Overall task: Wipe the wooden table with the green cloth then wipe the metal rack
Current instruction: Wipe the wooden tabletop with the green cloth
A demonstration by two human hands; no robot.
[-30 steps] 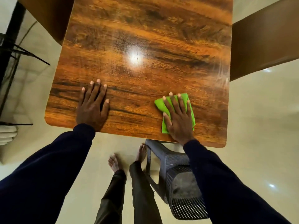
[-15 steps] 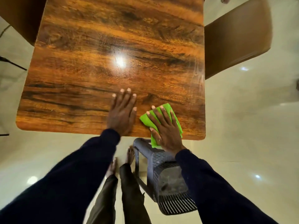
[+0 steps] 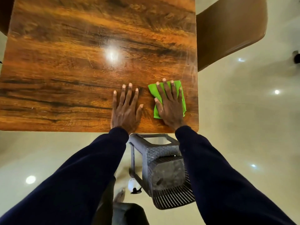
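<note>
The glossy wooden table (image 3: 81,62) fills the upper left of the head view. A folded green cloth (image 3: 182,95) lies flat near the table's front right corner. My right hand (image 3: 169,106) presses down on the cloth with fingers spread, covering most of it. My left hand (image 3: 126,109) rests flat on the bare wood just left of the cloth, fingers apart, holding nothing. The metal rack is out of view.
A dark plastic stool (image 3: 164,169) stands on the pale tiled floor under the table's front edge, between my arms. A brown chair (image 3: 230,30) sits at the table's right side. A small white object (image 3: 132,185) lies on the floor by the stool.
My right hand has slid the green cloth toward the table's right edge. My left hand has moved right along the front edge and now lies close beside the cloth.
</note>
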